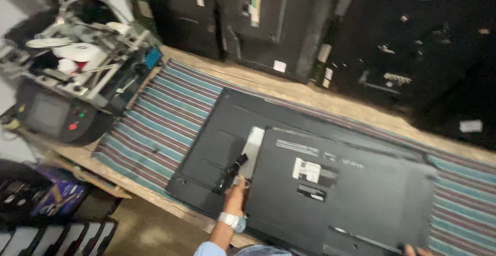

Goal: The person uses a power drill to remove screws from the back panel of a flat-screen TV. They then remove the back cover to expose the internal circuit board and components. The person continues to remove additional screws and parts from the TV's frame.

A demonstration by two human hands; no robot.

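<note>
A flat-screen television (289,152) lay face down on a striped cloth (165,116) over the wooden bench (289,88). The person's left hand (235,194) gripped the near-left edge of the raised black back cover (341,194), fingers curled around it; the right hand (413,249) barely showed at the cover's lower right corner, its grip impossible to judge. The cover appeared to be mid-lift, and steady, even support on both edges seemed called for.
</note>
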